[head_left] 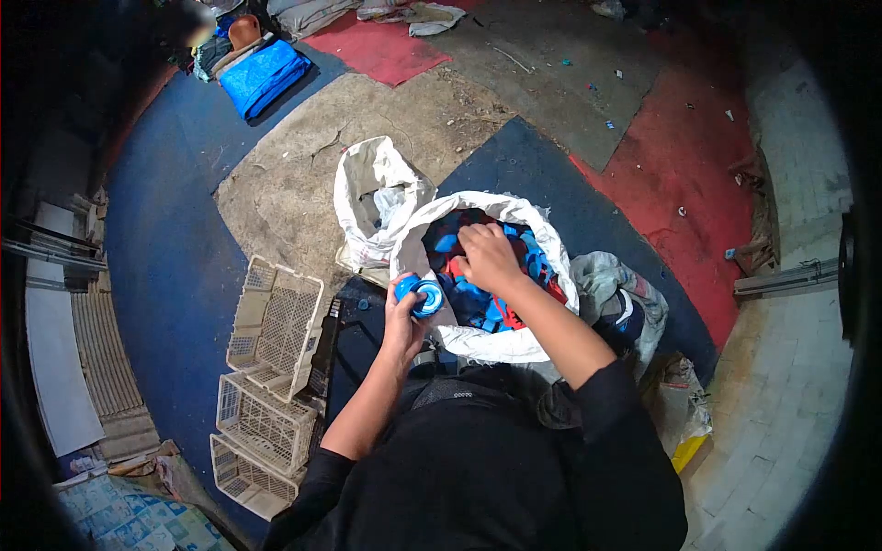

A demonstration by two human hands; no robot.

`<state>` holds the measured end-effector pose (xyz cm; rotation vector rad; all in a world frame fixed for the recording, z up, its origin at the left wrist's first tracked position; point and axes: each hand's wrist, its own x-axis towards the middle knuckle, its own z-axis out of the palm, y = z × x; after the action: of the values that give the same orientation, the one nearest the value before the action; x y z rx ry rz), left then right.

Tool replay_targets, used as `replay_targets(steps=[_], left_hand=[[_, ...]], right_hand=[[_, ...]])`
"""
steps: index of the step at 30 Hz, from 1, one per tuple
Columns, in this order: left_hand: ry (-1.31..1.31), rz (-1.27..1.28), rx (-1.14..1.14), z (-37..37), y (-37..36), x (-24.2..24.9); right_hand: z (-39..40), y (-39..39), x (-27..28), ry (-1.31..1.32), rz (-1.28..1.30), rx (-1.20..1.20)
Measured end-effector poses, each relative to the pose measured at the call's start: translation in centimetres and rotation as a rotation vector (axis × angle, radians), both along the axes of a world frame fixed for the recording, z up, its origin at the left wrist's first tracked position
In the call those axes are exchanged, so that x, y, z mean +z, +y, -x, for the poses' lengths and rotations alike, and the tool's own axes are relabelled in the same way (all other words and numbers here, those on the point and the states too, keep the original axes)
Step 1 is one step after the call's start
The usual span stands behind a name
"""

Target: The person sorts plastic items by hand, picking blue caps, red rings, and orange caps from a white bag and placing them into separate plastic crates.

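Note:
A white woven sack (491, 352) stands in front of me with its rim rolled back, filled with blue and red plastic pieces (473, 298). My left hand (399, 321) is closed around blue round plastic caps (425, 298) at the sack's left rim; a pale ring shows on the one facing up. Inside the mouth of the sack, my right hand (489, 259) rests over the pieces with its fingers curled down. What those fingers hold, if anything, is hidden.
A smaller white sack (354, 197) adjoins the big one at its far left. Cream plastic crates (266, 418) stand in a row at left. Right of the big sack lies a grey-white bag (597, 275). A folded blue tarp (265, 78) lies farther off on the floor.

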<state>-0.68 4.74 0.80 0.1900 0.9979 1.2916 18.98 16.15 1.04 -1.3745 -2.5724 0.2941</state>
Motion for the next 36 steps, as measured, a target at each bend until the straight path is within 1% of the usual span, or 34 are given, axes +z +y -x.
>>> replay_targets(steps=[1,4,6,8,11,14,17,20,21,24,25,26,28,30,31,34,35,36], left_hand=[[0.005,-0.007,-0.005,-0.1,0.0,0.1],[0.016,-0.024,-0.005,-0.5,-0.2,0.3],[0.025,-0.034,-0.005,-0.9,0.0,0.6],[0.031,-0.038,-0.005,-0.9,-0.1,-0.1],[0.041,-0.052,-0.008,-0.7,-0.5,0.1],[-0.010,-0.074,0.022,-0.7,-0.9,0.6],[-0.016,-0.070,0.021,-0.4,-1.3,0.1],[0.010,-0.045,0.024,-0.5,-1.5,0.6],[0.016,-0.067,0.016,-0.4,-1.7,0.2],[0.016,-0.005,0.007,-0.6,-1.6,0.6],[0.023,0.004,-0.001,-0.8,-1.6,1.7],[0.016,-0.006,-0.008,-1.0,-1.6,1.9],[0.003,-0.022,-0.030,-1.5,-1.7,1.9],[-0.013,-0.033,-0.037,-2.2,-1.6,1.7],[-0.013,-0.030,-0.035,-2.7,-1.5,1.8],[-0.016,-0.033,-0.050,-3.6,-1.3,2.3],[-0.017,-0.037,-0.059,-3.9,-1.2,2.4],[-0.010,-0.037,-0.066,-4.3,-1.1,2.5]], right_hand=[[-0.9,-0.6,-0.2,0.128,-0.104,-0.049],[-1.0,-1.2,0.6,0.176,0.064,-0.122],[0.4,-0.5,-1.0,0.190,0.003,-0.045],[2.1,0.0,-1.5,-0.014,0.080,0.080],[4.1,0.0,-4.0,-0.263,0.128,0.123],[5.1,0.0,-5.7,-0.203,0.155,0.085],[4.7,-0.1,-8.8,-0.053,0.074,0.121],[3.7,0.0,-6.8,-0.044,-0.021,0.205],[3.5,-0.3,-6.1,0.084,0.066,0.090],[0.9,-1.7,-2.5,0.630,0.151,-0.157],[-0.5,-2.5,-0.8,0.727,0.361,-0.261],[-1.8,-3.2,-1.1,0.855,0.461,-0.278],[-3.7,-5.8,-1.2,1.317,0.758,-0.288],[-5.0,-8.5,-0.8,1.499,0.785,-0.313],[-5.3,-9.7,-0.2,1.525,0.810,-0.363],[-5.6,-12.3,1.7,2.002,1.007,-0.400],[-5.5,-12.8,1.8,2.031,0.987,-0.372],[-5.6,-13.1,1.9,2.109,1.041,-0.360]])
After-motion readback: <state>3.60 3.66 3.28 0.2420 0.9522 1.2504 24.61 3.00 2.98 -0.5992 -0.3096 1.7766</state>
